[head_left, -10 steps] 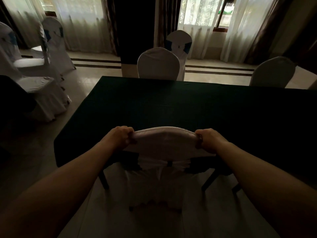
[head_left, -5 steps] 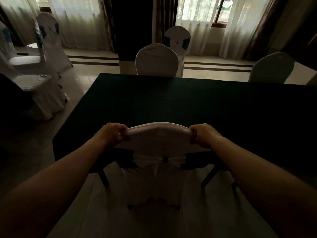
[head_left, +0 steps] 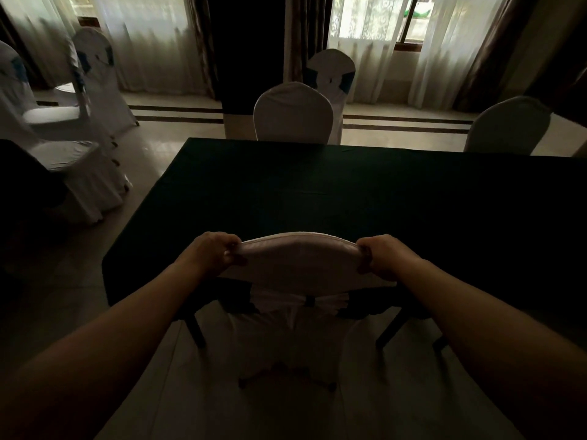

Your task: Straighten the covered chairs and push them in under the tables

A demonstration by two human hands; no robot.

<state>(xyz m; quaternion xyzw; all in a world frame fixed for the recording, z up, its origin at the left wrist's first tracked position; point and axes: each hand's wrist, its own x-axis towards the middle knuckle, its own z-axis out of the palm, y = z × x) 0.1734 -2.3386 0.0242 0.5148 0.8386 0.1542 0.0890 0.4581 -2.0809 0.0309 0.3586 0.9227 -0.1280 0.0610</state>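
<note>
A white-covered chair (head_left: 300,265) stands right in front of me, its back against the near edge of the table (head_left: 317,192), which wears a dark green cloth. My left hand (head_left: 212,252) grips the left top corner of the chair back. My right hand (head_left: 386,255) grips the right top corner. The seat is hidden under the tablecloth. The chair's skirt and a tied sash with a dark buckle hang below my hands.
Across the table stand a covered chair (head_left: 293,114) and another at the far right (head_left: 508,125). A sashed chair (head_left: 332,71) sits behind by the curtained window. More covered chairs (head_left: 79,173) crowd the left. Dark table legs (head_left: 193,328) flank my chair.
The chair back has slid slightly forward toward the table, with both hands keeping their grip. My view has dipped a little.
</note>
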